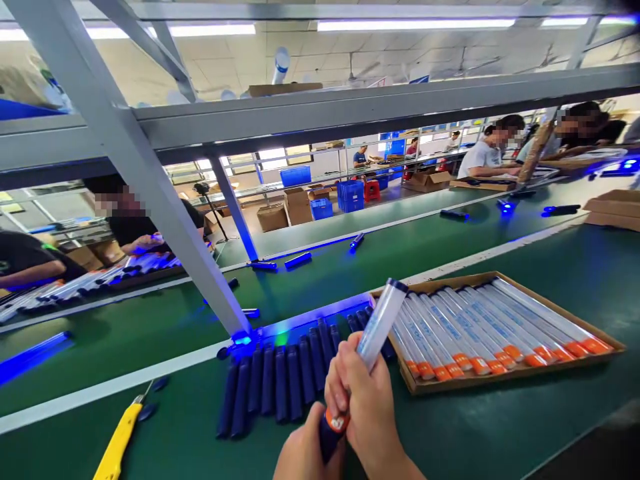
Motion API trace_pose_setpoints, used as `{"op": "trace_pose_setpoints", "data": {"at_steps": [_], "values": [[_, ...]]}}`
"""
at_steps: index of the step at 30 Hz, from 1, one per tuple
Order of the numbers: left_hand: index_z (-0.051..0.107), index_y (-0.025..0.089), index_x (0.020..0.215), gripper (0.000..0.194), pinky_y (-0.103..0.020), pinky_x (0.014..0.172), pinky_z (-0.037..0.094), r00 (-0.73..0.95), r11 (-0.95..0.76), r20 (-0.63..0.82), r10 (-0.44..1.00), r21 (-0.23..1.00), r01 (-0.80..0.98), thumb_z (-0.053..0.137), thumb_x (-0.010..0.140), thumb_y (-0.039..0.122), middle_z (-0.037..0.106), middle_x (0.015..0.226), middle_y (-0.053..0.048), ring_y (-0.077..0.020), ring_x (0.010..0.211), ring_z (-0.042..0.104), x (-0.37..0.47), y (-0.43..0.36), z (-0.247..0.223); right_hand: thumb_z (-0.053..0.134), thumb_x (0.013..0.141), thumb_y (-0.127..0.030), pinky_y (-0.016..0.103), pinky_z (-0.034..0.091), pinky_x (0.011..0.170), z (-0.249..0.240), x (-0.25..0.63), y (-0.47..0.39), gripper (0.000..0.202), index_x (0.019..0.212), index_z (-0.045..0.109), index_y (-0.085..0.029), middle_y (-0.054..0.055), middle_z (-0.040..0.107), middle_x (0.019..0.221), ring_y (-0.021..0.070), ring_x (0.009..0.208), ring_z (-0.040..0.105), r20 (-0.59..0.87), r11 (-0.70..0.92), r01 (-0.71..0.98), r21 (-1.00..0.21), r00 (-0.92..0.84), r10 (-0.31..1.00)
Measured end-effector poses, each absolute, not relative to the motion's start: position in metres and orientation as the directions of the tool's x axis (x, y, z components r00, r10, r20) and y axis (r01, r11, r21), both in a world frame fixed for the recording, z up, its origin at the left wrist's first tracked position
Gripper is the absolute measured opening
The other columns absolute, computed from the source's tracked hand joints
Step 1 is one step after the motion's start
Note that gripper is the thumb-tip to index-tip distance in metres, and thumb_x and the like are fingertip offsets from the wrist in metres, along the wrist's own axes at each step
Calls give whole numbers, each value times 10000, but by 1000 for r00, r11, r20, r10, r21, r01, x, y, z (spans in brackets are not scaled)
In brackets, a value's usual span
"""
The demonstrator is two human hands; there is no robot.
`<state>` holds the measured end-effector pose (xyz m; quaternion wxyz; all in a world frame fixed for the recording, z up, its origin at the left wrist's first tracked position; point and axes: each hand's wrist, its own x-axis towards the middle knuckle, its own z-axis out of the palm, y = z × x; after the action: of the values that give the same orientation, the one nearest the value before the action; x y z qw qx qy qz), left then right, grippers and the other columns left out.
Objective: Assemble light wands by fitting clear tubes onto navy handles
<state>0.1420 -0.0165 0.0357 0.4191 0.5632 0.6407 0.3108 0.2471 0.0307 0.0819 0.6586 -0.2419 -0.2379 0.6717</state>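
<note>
My right hand (363, 393) is wrapped around the clear tube (383, 320), which has pale contents, a dark cap at its upper end and an orange band low down. Just below, my left hand (303, 447) grips the dark blue handle (330, 437) that meets the orange band. The tube tilts up and to the right over the green table. Left of my hands lies a row of dark blue handles (281, 387). To the right, a shallow cardboard tray (480, 381) holds several clear tubes with orange ends (453, 327).
A yellow cutter knife (120, 437) lies at the lower left. A grey metal post (170, 200) rises from the table. Small lit blue flashlights (299, 260) lie on the green conveyor (320, 287) beyond a white strip. Other people (483, 157) sit farther off.
</note>
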Motion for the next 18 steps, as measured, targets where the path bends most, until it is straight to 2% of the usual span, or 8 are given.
{"op": "trace_pose_setpoints", "data": {"at_steps": [2,5,7,11,14,16,17,18], "values": [[652,192,905,326,-261,651,414,186,124,-209,960,913,389,760,728,443,674,769,-36,-217,748,635,147,-3,38,699,877,-327,132,346,288,87,258,40,357,769,370,-240,-130,390,478,39,322,309,36,-45,-814,-579,-81,996],[554,181,683,579,-231,547,302,499,263,-326,803,945,195,790,601,704,481,599,32,-91,557,393,155,3,40,661,881,-252,132,341,276,89,273,48,245,834,421,-248,-126,407,529,32,326,253,147,-191,-860,-474,-291,945],[496,188,619,660,-237,543,287,556,350,-363,748,927,135,765,560,788,432,585,41,-75,548,340,158,-1,38,622,897,-229,127,338,273,86,278,50,195,864,431,-254,-126,414,539,30,326,219,210,-264,-867,-422,-377,902],[516,191,662,650,-242,545,314,538,375,-356,764,924,78,774,566,780,461,612,33,-84,568,378,154,-14,33,609,903,-214,118,336,277,78,274,51,188,872,429,-258,-130,397,540,31,328,210,259,-330,-852,-406,-453,853],[506,187,707,674,-227,509,332,540,333,-353,764,933,138,680,629,834,460,589,39,-79,526,399,144,-8,48,650,903,-327,176,465,361,73,273,54,184,940,483,-261,-103,485,606,52,364,402,221,-215,-804,-555,-391,893],[540,177,859,629,-232,467,371,435,216,-367,822,908,358,461,836,800,497,565,36,-100,467,454,137,15,67,698,871,-443,274,602,584,69,279,60,342,1113,533,-266,-22,641,835,122,606,653,148,-39,-657,-753,-227,962],[542,165,971,609,-247,452,406,325,145,-359,875,834,532,293,944,720,530,556,29,-126,443,496,133,33,76,720,845,-496,315,618,710,67,283,64,474,1212,530,-263,30,671,990,169,782,709,112,32,-540,-841,-115,987],[526,149,1121,512,-258,495,454,221,116,-311,924,782,612,312,999,597,596,644,7,-145,509,571,129,54,85,742,814,-532,337,610,791,64,286,69,589,1282,516,-256,71,664,1116,208,920,714,79,70,-424,-903,-5,997]]}}
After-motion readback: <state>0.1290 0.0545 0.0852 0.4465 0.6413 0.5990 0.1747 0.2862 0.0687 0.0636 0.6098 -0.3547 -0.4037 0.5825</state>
